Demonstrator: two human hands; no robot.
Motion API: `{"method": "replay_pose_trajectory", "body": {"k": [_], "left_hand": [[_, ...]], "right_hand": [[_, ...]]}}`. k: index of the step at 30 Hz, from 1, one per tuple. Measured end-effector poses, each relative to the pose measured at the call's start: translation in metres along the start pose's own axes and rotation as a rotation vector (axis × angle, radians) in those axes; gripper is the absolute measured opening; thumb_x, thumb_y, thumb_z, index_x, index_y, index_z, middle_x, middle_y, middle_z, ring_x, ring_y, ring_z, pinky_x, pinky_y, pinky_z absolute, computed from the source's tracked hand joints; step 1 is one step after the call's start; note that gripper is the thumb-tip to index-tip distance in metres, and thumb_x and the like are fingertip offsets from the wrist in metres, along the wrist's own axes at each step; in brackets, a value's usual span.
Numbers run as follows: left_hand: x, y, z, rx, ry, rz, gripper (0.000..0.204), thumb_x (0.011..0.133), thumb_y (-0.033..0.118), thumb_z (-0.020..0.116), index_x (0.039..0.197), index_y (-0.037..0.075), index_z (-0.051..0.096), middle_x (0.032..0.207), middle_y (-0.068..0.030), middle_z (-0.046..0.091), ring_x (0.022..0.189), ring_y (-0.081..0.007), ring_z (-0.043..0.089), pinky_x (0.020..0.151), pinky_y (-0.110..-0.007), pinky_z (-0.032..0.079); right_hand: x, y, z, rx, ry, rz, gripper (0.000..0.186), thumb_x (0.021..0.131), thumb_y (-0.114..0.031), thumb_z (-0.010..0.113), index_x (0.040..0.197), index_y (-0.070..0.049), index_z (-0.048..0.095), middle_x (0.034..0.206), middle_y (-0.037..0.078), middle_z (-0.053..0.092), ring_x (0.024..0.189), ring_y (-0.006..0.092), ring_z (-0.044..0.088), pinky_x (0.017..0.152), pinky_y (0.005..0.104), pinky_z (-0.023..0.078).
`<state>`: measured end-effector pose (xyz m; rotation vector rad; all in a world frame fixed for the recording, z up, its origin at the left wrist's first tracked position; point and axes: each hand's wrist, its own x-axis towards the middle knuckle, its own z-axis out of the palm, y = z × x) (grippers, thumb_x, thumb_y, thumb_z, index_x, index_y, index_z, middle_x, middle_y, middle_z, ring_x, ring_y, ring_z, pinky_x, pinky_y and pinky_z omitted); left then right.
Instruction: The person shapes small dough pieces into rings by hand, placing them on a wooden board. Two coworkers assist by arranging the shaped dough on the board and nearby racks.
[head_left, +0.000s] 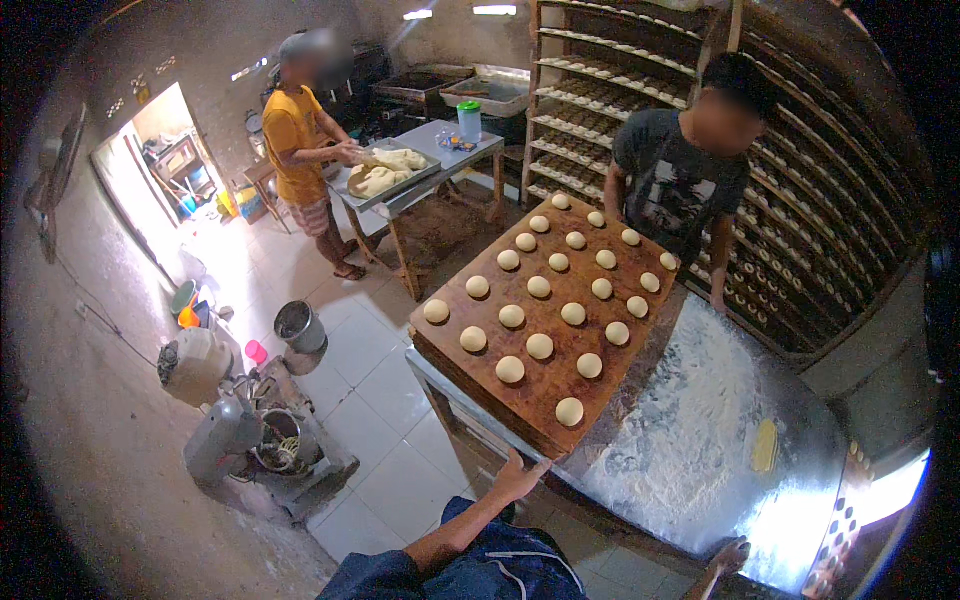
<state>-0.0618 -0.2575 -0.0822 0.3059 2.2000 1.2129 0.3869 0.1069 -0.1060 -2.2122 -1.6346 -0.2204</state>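
A brown wooden board bears rows of round pale dough balls. It lies at the left part of the metal-topped table, and its side looks thick, like stacked boards. At its near corner my left hand grips the edge, thumb up and fingers partly hidden below. My right hand is at the table's near edge, farther right, fingers curled; what they hold, if anything, is not clear. White flour covers much of the metal tabletop. A flat yellow piece, perhaps dough, lies on its right part.
A co-worker stands across the table, beside tall racks of dough-filled trays. Another person handles dough at a smaller table. On the tiled floor at left stand a mixer and a metal bucket. Light enters through a doorway.
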Motion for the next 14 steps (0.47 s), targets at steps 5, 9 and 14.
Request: {"method": "replay_pose_trajectory", "body": {"k": [5, 9, 14], "left_hand": [[-0.003, -0.001, -0.006, -0.141, 0.042, 0.208, 0.096, 0.082, 0.055, 0.064, 0.139, -0.011, 0.021, 0.132, -0.0318, 0.047, 0.125, -0.0423, 0.046, 0.105, -0.041, 0.036], [0.013, -0.021, 0.005, -0.049, -0.005, 0.112, 0.104, 0.081, 0.059, 0.062, 0.138, -0.016, 0.019, 0.132, -0.0346, 0.045, 0.126, -0.0440, 0.044, 0.105, -0.043, 0.035], [-0.002, 0.003, -0.009, 0.101, -0.042, -0.011, 0.112, 0.080, 0.064, 0.060, 0.145, -0.012, 0.009, 0.135, -0.0339, 0.043, 0.128, -0.0446, 0.041, 0.106, -0.043, 0.034]], "right_hand": [[0.009, -0.007, 0.014, 0.008, 0.001, 0.040, 0.036, 0.095, -0.038, 0.048, 0.090, -0.007, 0.066, 0.088, 0.014, 0.068, 0.070, 0.0364, 0.064, 0.060, 0.0439, 0.052], [0.021, 0.010, 0.032, 0.059, 0.127, -0.115, 0.037, 0.092, -0.039, 0.051, 0.078, -0.008, 0.066, 0.074, 0.017, 0.066, 0.066, 0.0338, 0.061, 0.061, 0.0466, 0.045], [0.007, -0.017, -0.010, 0.172, -0.018, -0.008, 0.040, 0.088, -0.044, 0.055, 0.078, -0.007, 0.066, 0.077, 0.018, 0.067, 0.070, 0.0326, 0.065, 0.068, 0.0510, 0.046]]}}
